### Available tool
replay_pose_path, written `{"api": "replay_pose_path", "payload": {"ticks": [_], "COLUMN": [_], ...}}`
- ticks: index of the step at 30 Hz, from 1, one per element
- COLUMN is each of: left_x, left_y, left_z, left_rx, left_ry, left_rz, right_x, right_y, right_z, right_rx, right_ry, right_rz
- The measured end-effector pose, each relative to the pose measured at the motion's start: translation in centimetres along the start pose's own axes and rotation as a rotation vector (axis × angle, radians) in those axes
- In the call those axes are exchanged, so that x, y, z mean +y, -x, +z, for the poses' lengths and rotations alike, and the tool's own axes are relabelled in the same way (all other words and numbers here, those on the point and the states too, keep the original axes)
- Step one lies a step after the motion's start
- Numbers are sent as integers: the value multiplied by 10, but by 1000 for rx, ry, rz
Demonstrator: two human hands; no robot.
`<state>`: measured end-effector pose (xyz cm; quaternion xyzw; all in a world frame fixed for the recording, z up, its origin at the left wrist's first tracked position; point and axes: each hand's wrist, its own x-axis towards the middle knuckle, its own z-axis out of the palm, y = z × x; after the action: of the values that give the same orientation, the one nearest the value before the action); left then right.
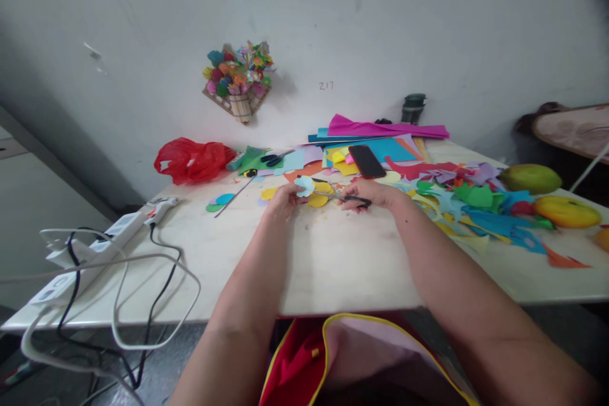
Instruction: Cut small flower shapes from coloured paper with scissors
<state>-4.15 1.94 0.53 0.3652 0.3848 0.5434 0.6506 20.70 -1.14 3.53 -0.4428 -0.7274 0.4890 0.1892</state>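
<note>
Over the middle of the white table (pixel 247 266), my left hand (pixel 284 200) pinches a light blue paper piece (pixel 304 186) with a scalloped edge. My right hand (pixel 356 195) is closed around the black handles of a pair of scissors (pixel 358 200). The scissor blades point left and reach to the blue piece; whether they are cutting into it I cannot tell. Just below the blades are yellow paper pieces (pixel 318 198) with rounded edges. Tiny paper scraps are scattered on the table beneath my hands.
A phone (pixel 366 161) lies behind my right hand. Paper scraps (pixel 504 222) and mangoes (pixel 567 211) are at right. Dark-handled scissors (pixel 272 159) and a red plastic bag (pixel 193 160) are at back left. A power strip (pixel 95 260) with trailing cables occupies the left edge.
</note>
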Motion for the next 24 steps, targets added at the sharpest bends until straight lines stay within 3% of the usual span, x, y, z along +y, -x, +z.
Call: {"api": "replay_pose_path", "payload": {"ticks": [4, 12, 24], "left_x": [1, 5, 7], "left_y": [0, 11, 14], "left_z": [-1, 9, 11], "left_rx": [-40, 3, -40], "left_ry": [-51, -176, -213], "left_rz": [-18, -54, -52], "right_x": [-1, -6, -5], "right_y": [2, 4, 0], "right_z": [-2, -1, 1], "right_rx": [-30, -42, -53], "right_ry": [55, 80, 132], "right_rz": [15, 51, 51]}}
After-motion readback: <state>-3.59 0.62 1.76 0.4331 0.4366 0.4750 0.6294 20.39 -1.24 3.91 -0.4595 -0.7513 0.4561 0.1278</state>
